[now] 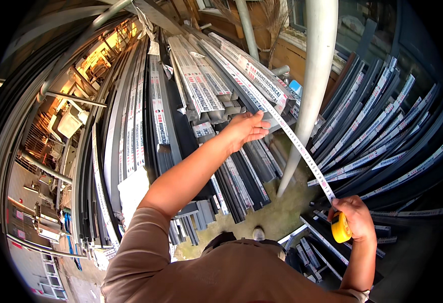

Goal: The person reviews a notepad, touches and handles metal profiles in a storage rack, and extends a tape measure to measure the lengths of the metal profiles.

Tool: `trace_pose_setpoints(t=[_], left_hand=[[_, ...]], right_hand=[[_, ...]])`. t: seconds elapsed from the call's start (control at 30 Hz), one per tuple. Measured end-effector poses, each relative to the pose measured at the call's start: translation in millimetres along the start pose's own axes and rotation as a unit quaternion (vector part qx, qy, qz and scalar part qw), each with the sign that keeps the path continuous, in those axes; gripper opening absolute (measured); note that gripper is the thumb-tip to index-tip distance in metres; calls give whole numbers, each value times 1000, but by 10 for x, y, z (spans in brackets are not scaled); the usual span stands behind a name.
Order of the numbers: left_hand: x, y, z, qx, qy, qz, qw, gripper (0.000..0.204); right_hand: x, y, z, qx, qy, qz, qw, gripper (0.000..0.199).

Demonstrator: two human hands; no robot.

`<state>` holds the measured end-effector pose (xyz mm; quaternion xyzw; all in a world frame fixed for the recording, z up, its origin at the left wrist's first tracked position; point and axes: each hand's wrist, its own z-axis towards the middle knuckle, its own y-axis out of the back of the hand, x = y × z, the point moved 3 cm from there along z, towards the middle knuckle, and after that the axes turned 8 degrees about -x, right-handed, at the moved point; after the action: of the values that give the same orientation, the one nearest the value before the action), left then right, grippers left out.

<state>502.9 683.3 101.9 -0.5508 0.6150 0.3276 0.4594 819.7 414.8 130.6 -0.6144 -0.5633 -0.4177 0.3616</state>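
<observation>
My right hand [356,218] grips a yellow tape measure [341,228] at the lower right. From it a white tape blade [303,150] runs up and left, along a long film-wrapped metal profile [241,81] in the rack; I cannot make out the blade's far end. My left hand [244,132] reaches to the front ends of the stacked profiles, thumb and fingers apart and holding nothing visible. Its fingertips are close beside the blade; whether they touch it cannot be told. Just left of that hand lie bundled profiles [196,86] with printed film.
A thick pale post [317,76] rises just right of the blade. Dark profiles [378,121] lean in a fan at the right. Short offcuts [310,255] lie low near my right forearm. More long profiles [130,111] fill the left rack, beside metal rails [45,171].
</observation>
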Motion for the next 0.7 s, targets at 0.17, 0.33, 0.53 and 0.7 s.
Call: trace_pose_setpoints(t=[0.17,0.33,0.53,0.7], left_hand=[[-35,22,24,1,-8,2,1000,48],[-67,0,-11,3,-24,14,1000,53],[-78,-6,31,28,-2,-33,999,44],[-154,-105,102,0,17,-100,995,45]], right_hand=[[49,35,-54,-5,6,-26,1000,44],[-3,52,-66,-8,24,-68,997,45],[-27,13,-103,-21,28,-76,996,47],[-27,-20,-126,-15,51,-79,995,44]])
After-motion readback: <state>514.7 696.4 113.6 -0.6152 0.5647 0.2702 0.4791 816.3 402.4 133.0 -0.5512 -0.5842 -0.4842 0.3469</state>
